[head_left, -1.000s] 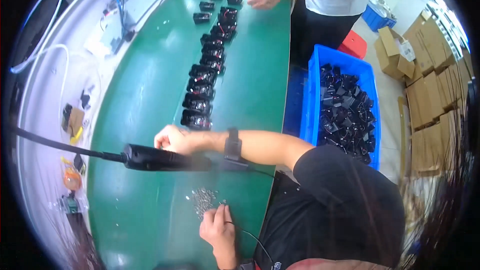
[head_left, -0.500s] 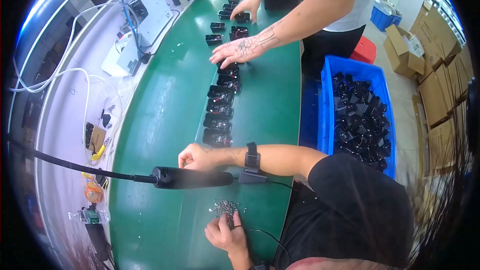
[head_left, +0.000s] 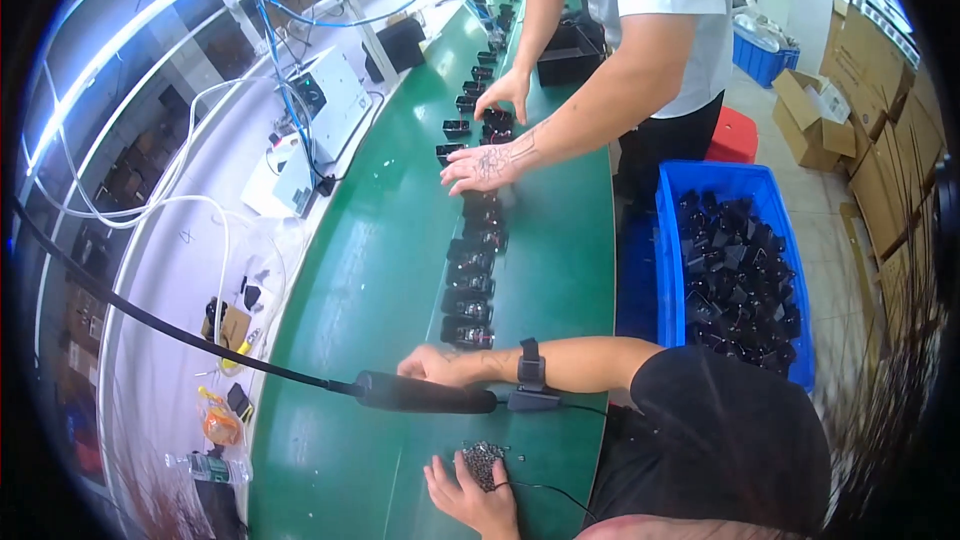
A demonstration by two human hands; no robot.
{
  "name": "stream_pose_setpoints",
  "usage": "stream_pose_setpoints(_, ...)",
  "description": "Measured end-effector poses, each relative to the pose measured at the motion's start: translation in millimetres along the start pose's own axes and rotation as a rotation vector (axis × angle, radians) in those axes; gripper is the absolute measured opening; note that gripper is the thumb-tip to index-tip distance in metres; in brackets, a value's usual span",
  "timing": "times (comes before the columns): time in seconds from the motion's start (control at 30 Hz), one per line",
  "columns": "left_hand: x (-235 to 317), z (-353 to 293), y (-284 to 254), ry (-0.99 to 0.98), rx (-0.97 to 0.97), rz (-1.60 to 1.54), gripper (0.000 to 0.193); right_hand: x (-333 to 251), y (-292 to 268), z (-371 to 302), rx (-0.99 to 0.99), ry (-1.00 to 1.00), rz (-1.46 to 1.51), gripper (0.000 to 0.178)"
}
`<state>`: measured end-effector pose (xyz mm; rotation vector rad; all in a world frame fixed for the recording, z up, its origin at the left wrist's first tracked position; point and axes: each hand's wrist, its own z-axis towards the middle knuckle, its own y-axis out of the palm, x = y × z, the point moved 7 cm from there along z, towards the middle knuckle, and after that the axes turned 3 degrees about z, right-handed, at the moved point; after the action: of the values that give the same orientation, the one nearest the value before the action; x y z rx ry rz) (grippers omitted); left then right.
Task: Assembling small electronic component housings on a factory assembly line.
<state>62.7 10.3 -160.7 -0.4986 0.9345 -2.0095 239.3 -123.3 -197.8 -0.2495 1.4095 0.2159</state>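
Beside a pile of small metal screws (head_left: 484,466), my left hand (head_left: 478,502) has its fingers spread, with the fingertips at the pile's edge. My right hand (head_left: 432,364) is curled closed farther up the bench, below the row of black housings (head_left: 468,308). A black cylindrical tool (head_left: 420,393) with a thick cable crosses in front of its fingers, so whatever they pinch is hidden. My right wrist wears a black strap (head_left: 531,365) with a small box and a wire. The open housings contain small parts and wires.
Across the row, a co-worker's hands (head_left: 485,168) touch the farther housings on the green bench (head_left: 340,320). A blue crate (head_left: 668,285) of black parts stands to the right, with cardboard boxes (head_left: 880,160) beyond. Cables and a white machine (head_left: 335,105) line the left shelf.
The view has tilted, and the scene has shifted down and rightward. My left hand's fingers have spread apart. The co-worker's two hands have come closer together over the row.
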Motion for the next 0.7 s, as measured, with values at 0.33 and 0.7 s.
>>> stream_pose_setpoints(0.33,-13.2,-19.6,24.8,-0.253,-0.286,-0.129,0.075,-82.2,-23.3,-22.9,0.240,-0.739,-0.639,0.010)
stream_pose_setpoints(0.7,-12.2,-17.0,24.9,-0.243,-0.316,-0.172,0.085,-64.8,-70.9,-59.6,0.234,-0.321,-1.188,0.105)
